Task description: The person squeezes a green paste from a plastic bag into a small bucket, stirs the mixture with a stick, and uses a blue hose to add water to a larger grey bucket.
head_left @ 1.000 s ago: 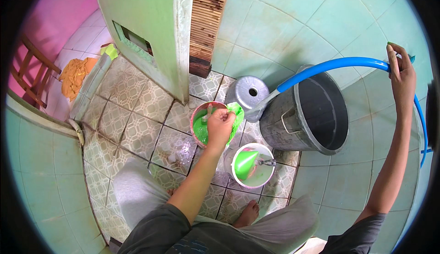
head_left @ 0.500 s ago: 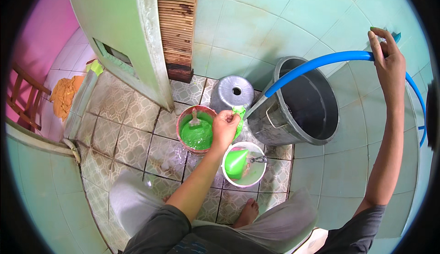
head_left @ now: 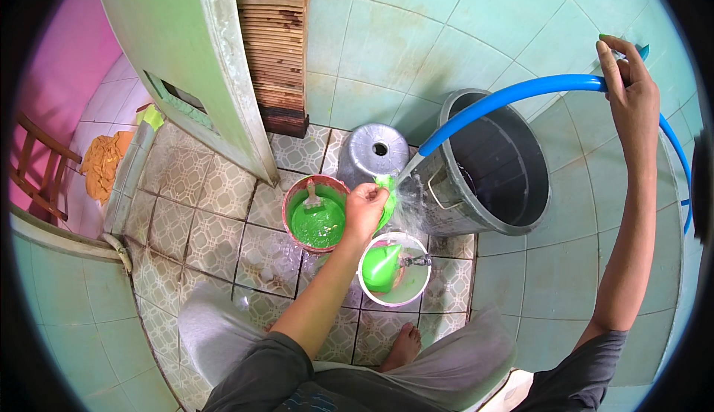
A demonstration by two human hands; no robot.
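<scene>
My left hand [head_left: 363,211] grips a crumpled green cloth or piece of plastic [head_left: 384,192] in the water spraying from the blue hose [head_left: 520,90]. High on the right, my right hand [head_left: 627,73] is closed on that hose, its index finger raised. Left of my left hand stands a reddish pail [head_left: 288,230] of green liquid [head_left: 318,224] with a scraper or brush [head_left: 313,201] in it. Below the hand is a white pail [head_left: 415,289] containing a green plastic object [head_left: 381,263]. A dark grey bucket [head_left: 536,181] stands behind the spray.
A grey upturned container [head_left: 361,159] is beside the bucket. A pale green door [head_left: 171,40] and slatted wood board [head_left: 271,55] stand at the back. Beyond a threshold lie a wooden chair [head_left: 33,170] and orange cloth [head_left: 108,166]. Tiled walls curve around, and water wets the floor tiles.
Both hands have shifted in view, the right one leftward and upward, the left slightly rightward and down. The green item now sits in a visible spray of water splashing toward the bucket.
</scene>
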